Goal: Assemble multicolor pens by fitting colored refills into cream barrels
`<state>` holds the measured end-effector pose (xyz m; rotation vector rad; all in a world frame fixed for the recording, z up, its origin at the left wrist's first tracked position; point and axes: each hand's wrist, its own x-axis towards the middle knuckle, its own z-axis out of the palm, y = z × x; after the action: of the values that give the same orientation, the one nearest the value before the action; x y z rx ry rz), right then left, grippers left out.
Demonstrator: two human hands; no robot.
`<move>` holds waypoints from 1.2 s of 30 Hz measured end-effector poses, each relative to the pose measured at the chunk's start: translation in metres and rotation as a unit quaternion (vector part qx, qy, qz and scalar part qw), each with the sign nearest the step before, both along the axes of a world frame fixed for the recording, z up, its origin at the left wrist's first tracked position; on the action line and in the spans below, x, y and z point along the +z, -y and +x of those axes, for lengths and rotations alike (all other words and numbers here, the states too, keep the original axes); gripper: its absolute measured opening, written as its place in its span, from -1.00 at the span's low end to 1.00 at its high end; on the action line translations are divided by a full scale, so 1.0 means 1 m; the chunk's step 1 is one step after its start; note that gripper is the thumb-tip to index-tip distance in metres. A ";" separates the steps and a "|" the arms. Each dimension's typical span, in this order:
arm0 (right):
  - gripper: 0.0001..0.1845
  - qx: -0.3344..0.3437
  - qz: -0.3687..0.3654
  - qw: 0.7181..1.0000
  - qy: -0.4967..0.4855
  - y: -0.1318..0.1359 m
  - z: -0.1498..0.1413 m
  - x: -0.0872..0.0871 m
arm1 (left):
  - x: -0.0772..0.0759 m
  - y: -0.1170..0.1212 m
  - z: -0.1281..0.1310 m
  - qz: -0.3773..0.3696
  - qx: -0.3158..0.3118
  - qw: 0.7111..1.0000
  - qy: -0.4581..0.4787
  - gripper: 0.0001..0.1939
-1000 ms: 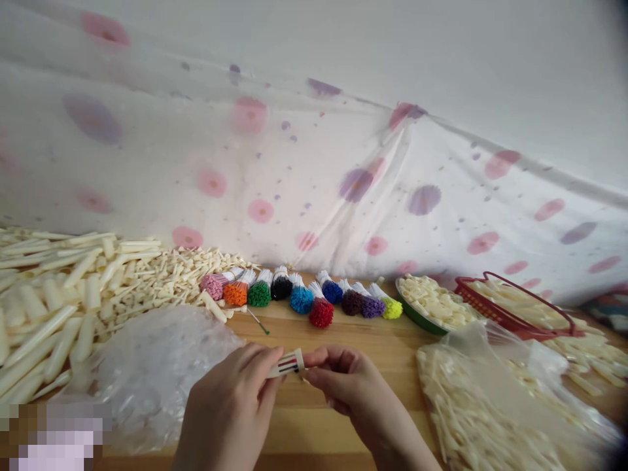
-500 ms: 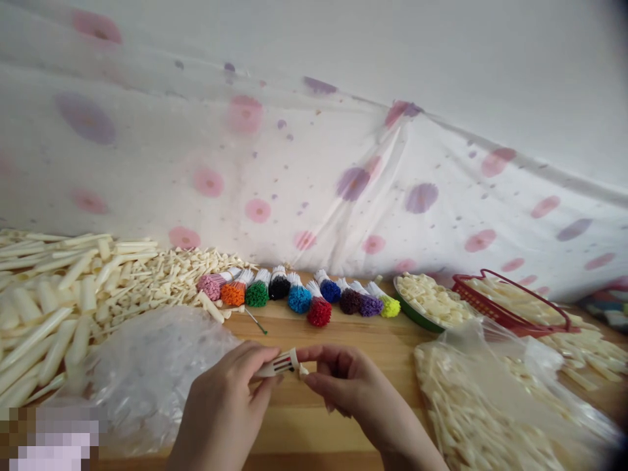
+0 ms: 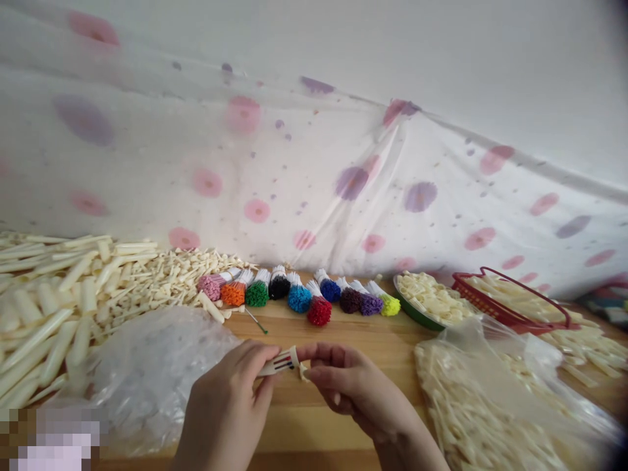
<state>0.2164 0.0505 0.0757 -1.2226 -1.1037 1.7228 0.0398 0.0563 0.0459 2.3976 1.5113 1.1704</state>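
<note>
Head view: holding a white slotted barrel (image 3: 279, 363) above the table (image 3: 333, 330) between closed fingers of the left hand (image 3: 226, 392); touching its rimmed end with slightly parted fingers of the right hand (image 3: 350, 379), reaching a small pale piece (image 3: 303, 374), not showing whether gripping it.

Your only view comes from the camera on your head, facing forward and down over the table (image 3: 318, 428). Your left hand (image 3: 230, 386) and right hand (image 3: 348, 384) are close to it, near middle; it reaches the far sheet (image 3: 294, 170) and wall (image 3: 490, 59), tubes (image 3: 56, 350) left, basket (image 3: 483, 304) right.
</note>
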 end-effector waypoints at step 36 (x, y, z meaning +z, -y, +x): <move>-0.79 -0.029 0.087 0.984 0.154 -0.010 -0.006 -0.017 | -0.007 -0.006 0.001 0.025 0.001 0.997 -0.069 -0.74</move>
<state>0.2104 0.0609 0.0583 -1.4248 -1.3544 1.3901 0.0404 0.0624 0.0387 2.5577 1.5409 1.0766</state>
